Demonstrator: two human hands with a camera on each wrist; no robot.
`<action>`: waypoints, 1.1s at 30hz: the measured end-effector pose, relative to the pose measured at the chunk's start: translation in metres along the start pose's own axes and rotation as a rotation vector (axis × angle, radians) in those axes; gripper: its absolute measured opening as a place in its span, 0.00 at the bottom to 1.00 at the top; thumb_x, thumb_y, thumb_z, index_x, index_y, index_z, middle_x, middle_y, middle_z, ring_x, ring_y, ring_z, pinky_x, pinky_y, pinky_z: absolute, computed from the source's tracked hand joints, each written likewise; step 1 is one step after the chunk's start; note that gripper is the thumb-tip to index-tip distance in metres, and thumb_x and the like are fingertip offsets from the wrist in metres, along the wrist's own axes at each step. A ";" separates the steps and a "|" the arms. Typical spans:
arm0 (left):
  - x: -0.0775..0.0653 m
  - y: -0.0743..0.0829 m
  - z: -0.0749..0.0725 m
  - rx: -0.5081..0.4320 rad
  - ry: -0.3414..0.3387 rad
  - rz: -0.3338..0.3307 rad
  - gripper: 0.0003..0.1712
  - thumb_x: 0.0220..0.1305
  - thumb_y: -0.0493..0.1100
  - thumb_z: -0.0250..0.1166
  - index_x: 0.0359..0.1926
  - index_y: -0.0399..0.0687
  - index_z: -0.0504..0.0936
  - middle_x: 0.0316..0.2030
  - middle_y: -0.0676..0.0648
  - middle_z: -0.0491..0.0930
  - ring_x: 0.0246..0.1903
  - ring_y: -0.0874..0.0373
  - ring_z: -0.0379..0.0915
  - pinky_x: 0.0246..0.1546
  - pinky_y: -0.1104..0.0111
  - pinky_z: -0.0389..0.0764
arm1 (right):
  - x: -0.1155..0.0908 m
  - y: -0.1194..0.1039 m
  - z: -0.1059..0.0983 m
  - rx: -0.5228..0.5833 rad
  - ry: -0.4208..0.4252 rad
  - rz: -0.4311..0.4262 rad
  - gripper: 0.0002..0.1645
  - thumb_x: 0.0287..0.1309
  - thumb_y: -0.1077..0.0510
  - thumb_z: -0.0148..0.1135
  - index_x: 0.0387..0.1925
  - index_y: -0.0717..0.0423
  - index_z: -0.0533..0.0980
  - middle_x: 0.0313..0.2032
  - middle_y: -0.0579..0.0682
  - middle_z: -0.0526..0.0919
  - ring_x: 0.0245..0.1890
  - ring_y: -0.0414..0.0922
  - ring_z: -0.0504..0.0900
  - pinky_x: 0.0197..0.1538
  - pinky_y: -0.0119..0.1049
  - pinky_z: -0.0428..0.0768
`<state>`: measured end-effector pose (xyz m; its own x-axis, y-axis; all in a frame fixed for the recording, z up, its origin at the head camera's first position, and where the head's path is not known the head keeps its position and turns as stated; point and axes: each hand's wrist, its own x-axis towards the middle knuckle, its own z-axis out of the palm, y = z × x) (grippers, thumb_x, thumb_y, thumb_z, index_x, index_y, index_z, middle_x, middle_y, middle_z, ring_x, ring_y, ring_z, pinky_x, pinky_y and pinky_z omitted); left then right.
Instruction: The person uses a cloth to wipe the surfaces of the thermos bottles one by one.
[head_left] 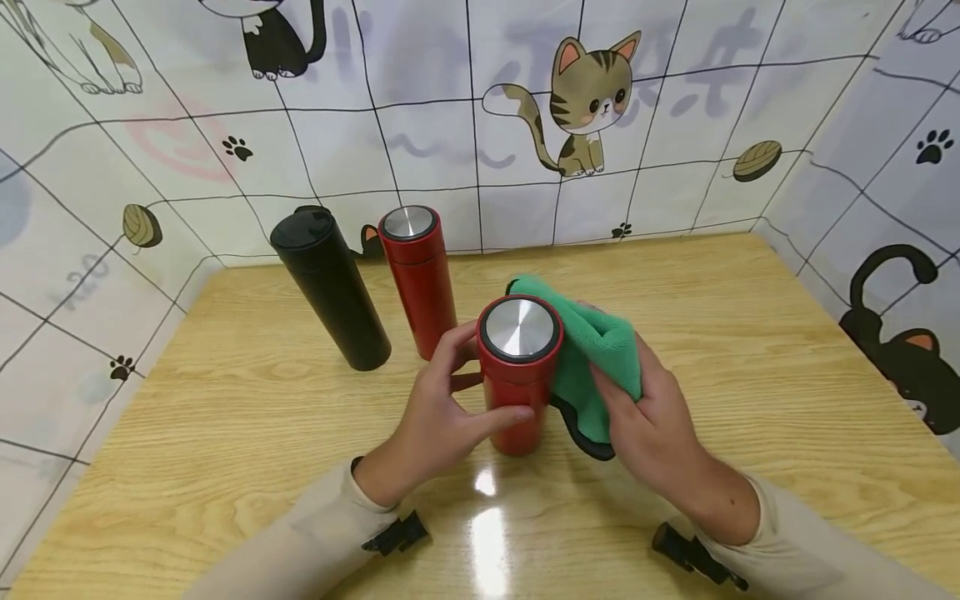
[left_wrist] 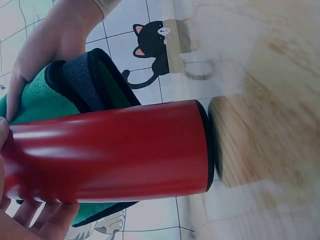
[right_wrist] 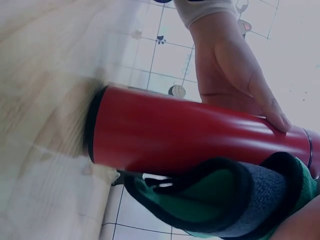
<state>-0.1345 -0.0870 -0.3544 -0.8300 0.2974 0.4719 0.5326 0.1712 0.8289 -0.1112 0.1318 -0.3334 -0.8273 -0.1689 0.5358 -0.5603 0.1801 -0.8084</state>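
Observation:
A red thermos bottle [head_left: 517, 379] with a silver lid is upright in front of me, its black base close over the wooden table in the left wrist view. My left hand [head_left: 442, 408] grips its body from the left, thumb across the front and fingers behind. On its other side, my right hand [head_left: 648, 417] holds a folded green cloth [head_left: 600, 333] against the bottle. The cloth has black edging and a grey underside, seen in the right wrist view beside the red bottle [right_wrist: 195, 130]. Some right fingers are hidden by the cloth.
A black bottle [head_left: 330, 287] and a second red thermos bottle [head_left: 420, 283] stand at the back left of the wooden table [head_left: 750, 350]. Behind them rises a wall covering [head_left: 420, 150] printed with cats and grid lines.

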 end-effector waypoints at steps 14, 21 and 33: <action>0.004 -0.001 -0.007 0.052 -0.082 -0.060 0.48 0.51 0.41 0.79 0.70 0.53 0.62 0.59 0.53 0.75 0.58 0.56 0.73 0.52 0.61 0.83 | -0.006 0.005 0.004 -0.240 -0.086 0.201 0.23 0.65 0.67 0.58 0.61 0.61 0.73 0.54 0.55 0.85 0.50 0.41 0.85 0.52 0.31 0.82; 0.005 -0.002 -0.008 0.060 -0.125 -0.076 0.47 0.51 0.42 0.79 0.69 0.57 0.65 0.57 0.56 0.77 0.58 0.59 0.74 0.51 0.62 0.83 | -0.007 0.005 0.003 -0.185 -0.058 0.169 0.26 0.69 0.66 0.54 0.67 0.55 0.70 0.60 0.53 0.81 0.57 0.41 0.82 0.56 0.29 0.80; 0.006 -0.003 -0.008 0.061 -0.141 -0.075 0.49 0.50 0.42 0.80 0.70 0.56 0.64 0.58 0.56 0.76 0.58 0.59 0.73 0.51 0.64 0.84 | -0.007 0.004 0.002 -0.157 -0.051 0.137 0.25 0.68 0.67 0.56 0.66 0.56 0.72 0.58 0.54 0.82 0.55 0.33 0.81 0.55 0.25 0.80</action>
<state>-0.1426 -0.0934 -0.3509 -0.8385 0.4096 0.3593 0.4829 0.2531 0.8383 -0.1071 0.1320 -0.3406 -0.8952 -0.1803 0.4076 -0.4457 0.3527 -0.8228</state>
